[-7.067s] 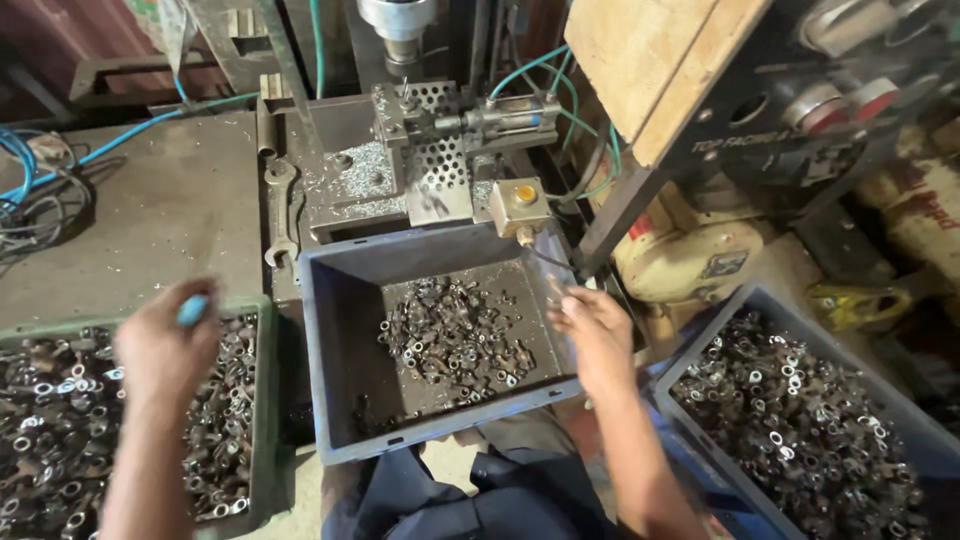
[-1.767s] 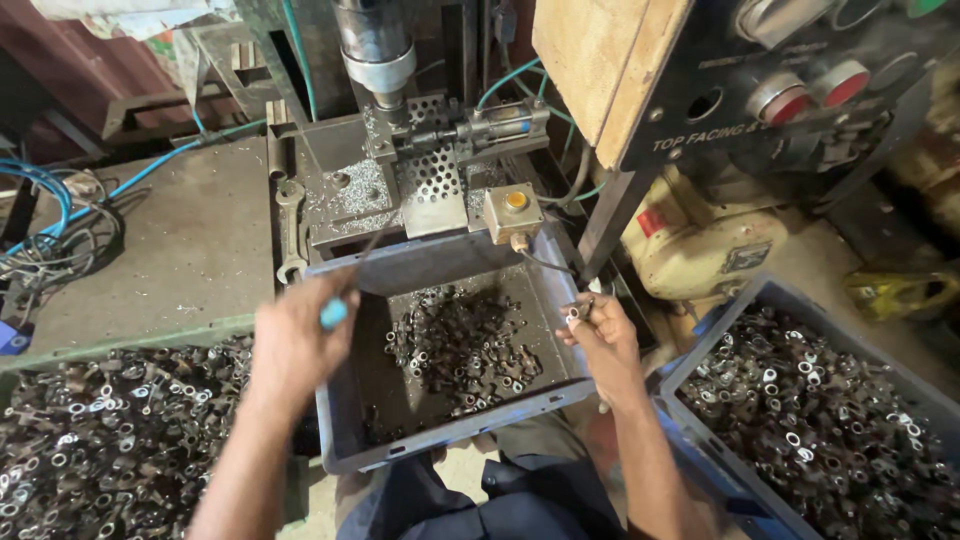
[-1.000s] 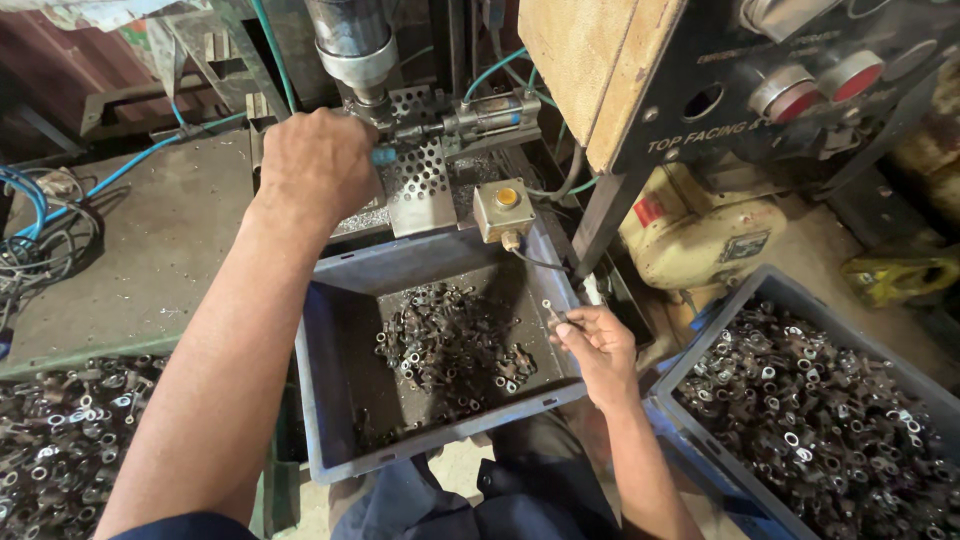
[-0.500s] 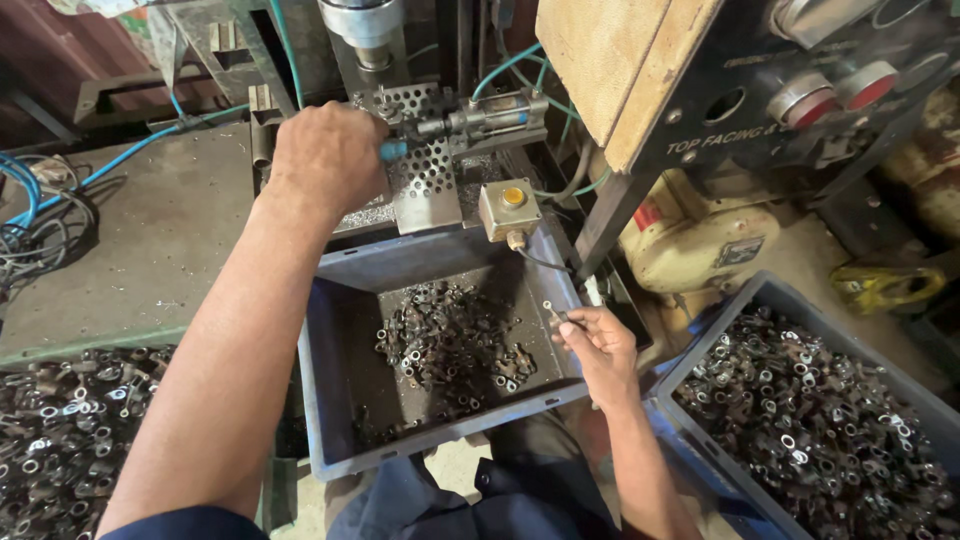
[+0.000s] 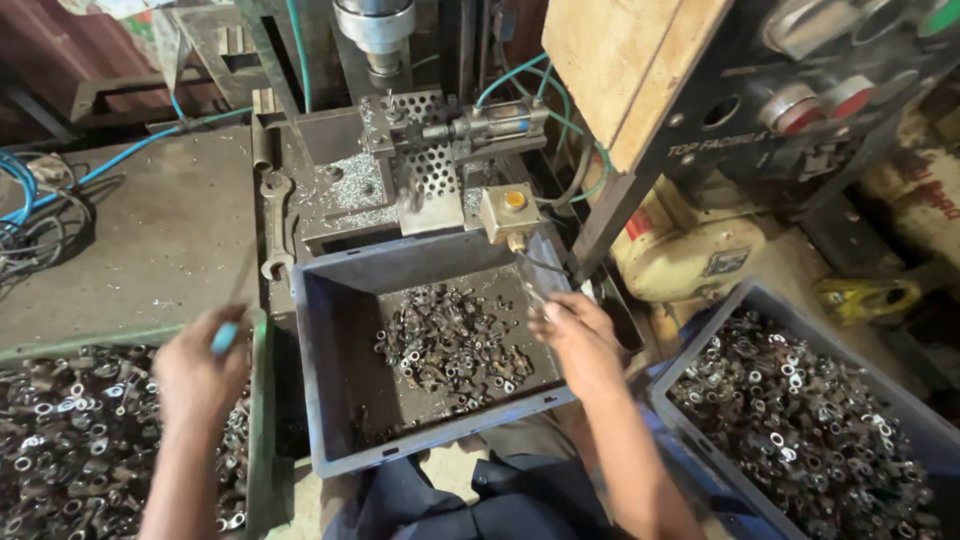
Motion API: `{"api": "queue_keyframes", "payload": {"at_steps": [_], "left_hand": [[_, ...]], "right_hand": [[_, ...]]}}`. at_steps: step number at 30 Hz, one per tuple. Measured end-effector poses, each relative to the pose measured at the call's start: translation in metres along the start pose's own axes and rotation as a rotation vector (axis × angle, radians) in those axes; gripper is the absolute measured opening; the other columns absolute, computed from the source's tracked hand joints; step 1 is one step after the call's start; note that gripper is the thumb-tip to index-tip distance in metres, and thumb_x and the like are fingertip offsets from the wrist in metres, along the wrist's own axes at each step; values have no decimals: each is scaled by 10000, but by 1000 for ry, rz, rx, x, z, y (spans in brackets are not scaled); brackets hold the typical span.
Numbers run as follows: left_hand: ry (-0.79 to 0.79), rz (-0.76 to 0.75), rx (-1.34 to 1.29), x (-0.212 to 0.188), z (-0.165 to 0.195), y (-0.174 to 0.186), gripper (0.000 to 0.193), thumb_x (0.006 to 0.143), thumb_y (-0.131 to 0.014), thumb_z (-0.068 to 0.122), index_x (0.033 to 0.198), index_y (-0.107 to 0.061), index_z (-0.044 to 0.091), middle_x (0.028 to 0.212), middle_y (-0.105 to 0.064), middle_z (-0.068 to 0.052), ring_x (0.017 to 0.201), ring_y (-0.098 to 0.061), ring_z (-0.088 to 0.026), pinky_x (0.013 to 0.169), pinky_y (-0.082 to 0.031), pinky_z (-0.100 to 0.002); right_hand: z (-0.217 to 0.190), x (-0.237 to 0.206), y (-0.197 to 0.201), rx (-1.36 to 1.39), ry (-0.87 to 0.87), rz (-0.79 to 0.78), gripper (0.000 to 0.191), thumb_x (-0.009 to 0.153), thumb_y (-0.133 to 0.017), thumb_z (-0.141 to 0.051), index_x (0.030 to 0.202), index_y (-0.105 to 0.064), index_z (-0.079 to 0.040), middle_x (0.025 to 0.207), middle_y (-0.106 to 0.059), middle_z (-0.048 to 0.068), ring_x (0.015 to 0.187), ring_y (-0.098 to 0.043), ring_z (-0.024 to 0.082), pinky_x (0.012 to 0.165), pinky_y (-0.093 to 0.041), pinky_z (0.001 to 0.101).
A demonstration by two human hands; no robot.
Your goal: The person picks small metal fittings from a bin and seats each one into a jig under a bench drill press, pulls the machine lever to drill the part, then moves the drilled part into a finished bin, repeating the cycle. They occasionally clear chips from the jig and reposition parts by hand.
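My left hand (image 5: 198, 372) is closed around a thin tool with a blue handle (image 5: 224, 338), low on the left over the edge of the green bin (image 5: 259, 420) of small metal rings. At the right rim of the grey tray (image 5: 330, 390), my right hand (image 5: 577, 340) pinches a thin metal rod. The tray holds a heap of dark metal ring parts (image 5: 450, 345). Behind it stands the press fixture (image 5: 430, 160) with a perforated plate, under the spindle (image 5: 376, 28).
A blue crate (image 5: 930, 430) full of metal rings sits at the right. A wrench (image 5: 275, 225) lies left of the fixture on the bench. A small box with a yellow button (image 5: 508, 210), air hoses, a cream motor (image 5: 690, 250) and a control panel stand behind.
My left hand has pulled back from the press fixture down to the left bin, still gripping the blue-handled tool. My right hand has stayed at the tray's right rim.
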State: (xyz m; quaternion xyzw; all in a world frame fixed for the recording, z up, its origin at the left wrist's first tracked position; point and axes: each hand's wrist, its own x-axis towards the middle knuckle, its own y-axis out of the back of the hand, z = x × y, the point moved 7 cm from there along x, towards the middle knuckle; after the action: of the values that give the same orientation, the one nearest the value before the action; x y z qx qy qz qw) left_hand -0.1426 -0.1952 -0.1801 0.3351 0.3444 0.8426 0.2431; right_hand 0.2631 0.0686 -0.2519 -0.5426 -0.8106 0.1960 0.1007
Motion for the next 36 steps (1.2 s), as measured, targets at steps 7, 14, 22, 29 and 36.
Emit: {"api": "queue_keyframes", "payload": {"at_steps": [7,14,22,29,36], "left_hand": [[322,-132,410,-128,-165,30,385,924,-740,298,1306,-745,259,1145,-755,-133,944,-762,-305,935,-606,-438],[297,-66,283,-132,-179,19,453,846,-743,226,1299,-749,223,1169,-753,-151,1044,-755,-314,948,-599,-440],[274,17,114,-137,-180,17,294,931,-700,140,1215,-769,119,1054,-747,-223,958,-759,-313,874,-612,-420],[83,67,218,-132,-180,15,258,999,-704,188,1247,-732,123,1015,-745,-162,942,-742,-295,904,-615,-371],[298,103,378,-139,-170,29,322,938,-753,208,1250,-767,129,1031,-745,-214,903,-738,-342,862,-602,-454]], "right_hand": [[-3,80,-127,116,-16,-193,180,976,-593,-46,1136,-632,27,1082,-718,167,976,-725,257,866,-598,364],[32,196,-192,175,20,-73,153,970,-659,-78,1102,-617,-15,1053,-706,159,933,-724,273,775,-588,365],[62,254,-200,233,45,-33,141,932,-674,-93,1055,-620,-50,993,-685,108,886,-719,267,715,-585,352],[27,221,-221,-140,96,-134,330,970,-687,-131,1272,-620,-15,1136,-680,140,931,-669,238,736,-574,331],[-79,93,-148,-1139,577,17,461,936,-716,-299,1332,-630,-79,1362,-660,162,1262,-634,311,1014,-525,442]]}}
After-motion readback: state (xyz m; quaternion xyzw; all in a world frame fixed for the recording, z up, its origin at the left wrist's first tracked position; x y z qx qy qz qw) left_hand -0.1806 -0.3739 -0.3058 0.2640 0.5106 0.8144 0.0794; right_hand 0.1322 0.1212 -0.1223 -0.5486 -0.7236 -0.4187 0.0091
